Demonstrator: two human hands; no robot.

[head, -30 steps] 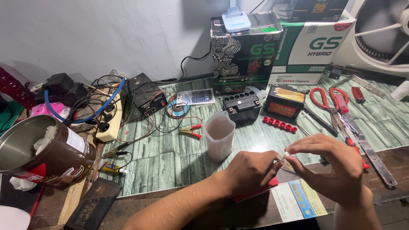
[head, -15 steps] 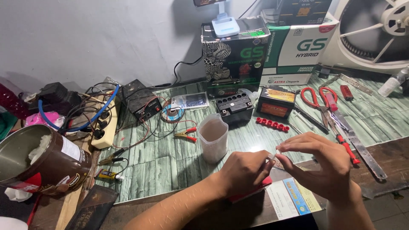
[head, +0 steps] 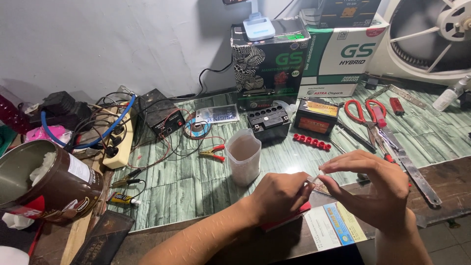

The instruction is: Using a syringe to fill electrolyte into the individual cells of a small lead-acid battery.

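At 6 o'clock on the bench, both hands are still meeting over the front edge, same pinch as half a second ago; only the view is drifting a bit, nothing on the table is moving. Left hand (head: pixel 279 196) is lying knuckles-up, fingers curled shut, thumb and forefinger nipping one end of a small pale strip (head: pixel 314 178). Right hand (head: pixel 375 189) is arching over from 3 o'clock, wrist raised, fingertips (head: pixel 325 170) pinching the other end, remaining fingers bent loosely. Strip is sitting right between the two hands, touching both, too small to tell what it is. Red flat object (head: pixel 289 220) is peeking out under the left hand; printed paper slip (head: pixel 331 225) is lying beneath the right one.

From the hands: translucent plastic cup (head: pixel 244 155) is standing upright at 11 o'clock, near. Small black battery (head: pixel 268 121) is sitting at 12 o'clock, further back, with a row of red caps (head: pixel 311 141) just at 1 o'clock. Red-handled scissors (head: pixel 365 112) are lying at 2 o'clock. Brown tin (head: pixel 54 184) is tilting on its side at 9 o'clock, well apart.
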